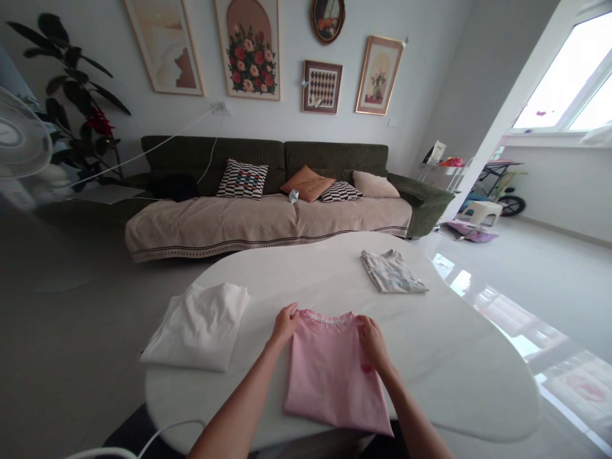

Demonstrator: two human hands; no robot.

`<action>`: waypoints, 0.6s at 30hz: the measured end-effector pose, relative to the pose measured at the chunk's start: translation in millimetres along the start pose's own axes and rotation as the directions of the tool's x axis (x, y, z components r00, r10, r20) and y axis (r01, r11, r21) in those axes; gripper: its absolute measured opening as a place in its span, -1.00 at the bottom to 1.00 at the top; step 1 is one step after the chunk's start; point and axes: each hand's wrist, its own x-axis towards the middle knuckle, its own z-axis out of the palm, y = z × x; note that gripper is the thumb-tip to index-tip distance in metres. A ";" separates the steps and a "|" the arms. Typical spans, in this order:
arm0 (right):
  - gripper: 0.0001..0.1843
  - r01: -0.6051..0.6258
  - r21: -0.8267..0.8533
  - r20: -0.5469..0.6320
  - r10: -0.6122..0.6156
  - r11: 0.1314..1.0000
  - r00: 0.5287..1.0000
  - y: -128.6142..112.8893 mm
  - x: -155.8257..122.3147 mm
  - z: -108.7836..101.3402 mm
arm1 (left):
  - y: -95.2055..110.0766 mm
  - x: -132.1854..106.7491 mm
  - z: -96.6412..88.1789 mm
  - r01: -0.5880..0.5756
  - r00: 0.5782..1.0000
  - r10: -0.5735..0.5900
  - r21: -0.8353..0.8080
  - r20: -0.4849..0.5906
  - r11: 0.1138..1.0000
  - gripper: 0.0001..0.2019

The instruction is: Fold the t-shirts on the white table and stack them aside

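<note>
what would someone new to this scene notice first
The pink shirt stands out first, at the near side of the pale table, with the left hand and right hand holding it by the shoulders. Next is the framed picture of roses, hung above the long dark green sofa.

The bright window (pixel 557 83) glares across the floor (pixel 540 280)

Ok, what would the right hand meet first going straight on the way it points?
Beyond the pink shirt it touches, the right hand looks free to cross the white table; past the far edge, the sofa's beige cover would probably come first, though depth is unclear.
</note>
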 end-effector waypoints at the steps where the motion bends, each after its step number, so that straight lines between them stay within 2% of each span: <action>1: -0.57 -0.026 0.009 -0.009 0.026 1.000 1.000 2.4 6.0 -0.5 | 0.9 9.2 -1.3 -0.013 0.999 0.013 -0.001 0.043 1.000 -0.69; 5: -0.64 -0.099 0.029 0.006 0.099 0.995 0.995 10.5 27.0 -1.6 | 5.6 32.3 -8.3 -0.026 0.979 0.020 0.028 0.203 0.999 -0.84; 8: -0.71 -0.153 0.019 0.024 0.152 0.988 0.988 10.5 34.5 0.6 | 8.9 39.7 -10.2 -0.010 0.973 -0.012 0.095 0.229 0.995 -0.80; 10: -0.72 -0.193 0.002 0.014 0.193 0.981 0.981 7.3 35.5 1.7 | 12.4 39.2 -6.6 0.010 0.982 -0.039 0.153 0.186 0.988 -0.81; 13: -0.72 -0.231 -0.015 -0.025 0.230 0.973 0.973 3.0 28.9 -1.3 | 18.1 26.9 2.7 0.047 0.997 -0.062 0.233 0.056 0.971 -0.79; 16: -0.70 -0.257 -0.025 -0.054 0.255 0.966 0.965 4.2 5.9 -8.5 | 19.0 -0.2 8.8 0.089 0.996 -0.076 0.367 -0.049 0.926 -0.74; 18: -0.73 -0.267 -0.045 -0.027 0.266 0.963 0.964 5.5 -20.3 -11.4 | 14.7 -24.2 10.6 0.091 0.996 -0.082 0.478 -0.040 0.874 -0.75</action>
